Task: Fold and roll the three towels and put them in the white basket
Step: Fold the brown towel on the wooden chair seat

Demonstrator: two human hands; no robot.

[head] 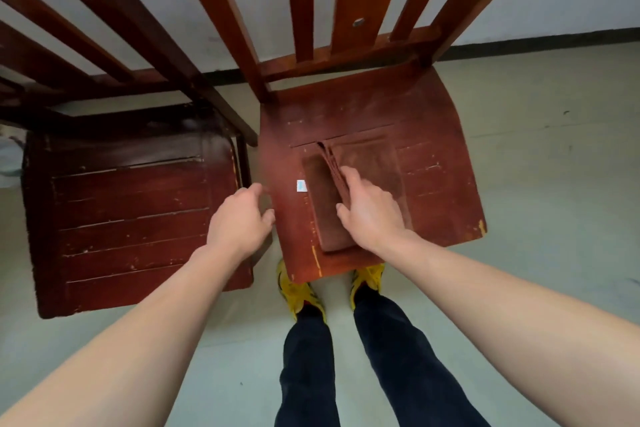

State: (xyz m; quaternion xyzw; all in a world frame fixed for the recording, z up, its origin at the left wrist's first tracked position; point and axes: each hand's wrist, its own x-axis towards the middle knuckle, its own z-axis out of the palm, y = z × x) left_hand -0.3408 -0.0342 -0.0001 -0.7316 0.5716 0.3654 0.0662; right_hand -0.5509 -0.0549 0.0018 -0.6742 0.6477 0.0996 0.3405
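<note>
Head view, looking straight down: a brown towel [375, 158] lies folded on the seat of the right chair [445, 156], with a raised ridge of stacked layers running near to far along its middle. I judge that ridge to be the main risk. The layers are only pressed, not pinched, so a sliding or lifting palm could let them fan out and open the fold. The towel's near edge sits close to the seat's near lip, so a pull toward me could drag it off. Its colour nearly matches the seat, which makes the edges hard for me to read.

The right hand [370, 211] rests flat on the towel, fingers nearly straight, index fingertip touching the ridge. Its grip is open and encloses nothing. The left hand [239, 218] hovers by the seat's left edge, beside the darker left chair [131, 211], fingers loosely curled, grip empty. A small white label [301, 185] shows at the towel's left edge. No white basket is in view.
</note>
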